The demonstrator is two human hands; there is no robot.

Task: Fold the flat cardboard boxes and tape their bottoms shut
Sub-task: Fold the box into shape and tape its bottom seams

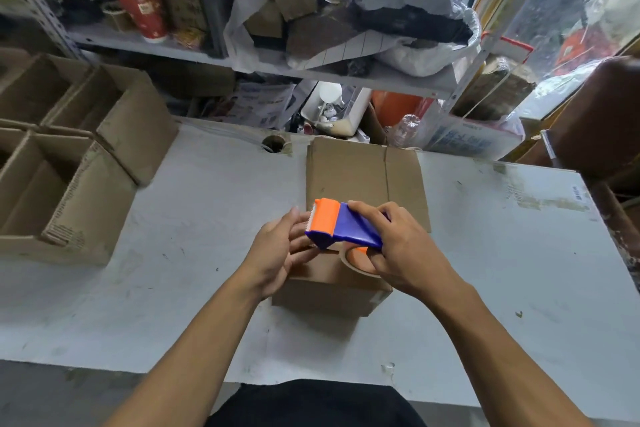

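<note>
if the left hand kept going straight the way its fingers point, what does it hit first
Most likely the tape dispenser: the left hand points up and right, fingertips already at its orange cutter end. Depth is hard to judge; it may already be touching.

Folded cardboard box set on the grey worktop, bottom up | flat cardboard sheet laid just behind it | blue-and-orange tape dispenser held above the box | finished open boxes grouped far left
</note>
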